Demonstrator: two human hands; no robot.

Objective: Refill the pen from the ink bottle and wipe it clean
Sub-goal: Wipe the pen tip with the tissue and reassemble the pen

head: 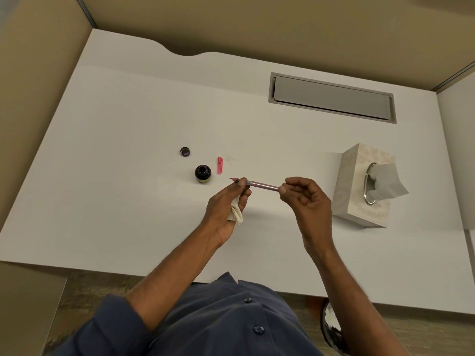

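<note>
A pink pen (262,186) lies level in the air above the white desk (144,119), its nib pointing left toward the open black ink bottle (203,173). My left hand (227,205) pinches the pen near the nib and keeps a crumpled white tissue (237,214) tucked under its lower fingers. My right hand (307,199) grips the pen's rear end with thumb and fingertips. The bottle's round cap (185,151) rests behind the bottle. A pink pen cap (220,165) lies just right of the bottle.
A beige tissue box (359,199) with a tissue sticking out stands at the right of the desk. A grey cable hatch (331,97) is set into the desk at the back right. Tan partition walls enclose the desk at the back and left.
</note>
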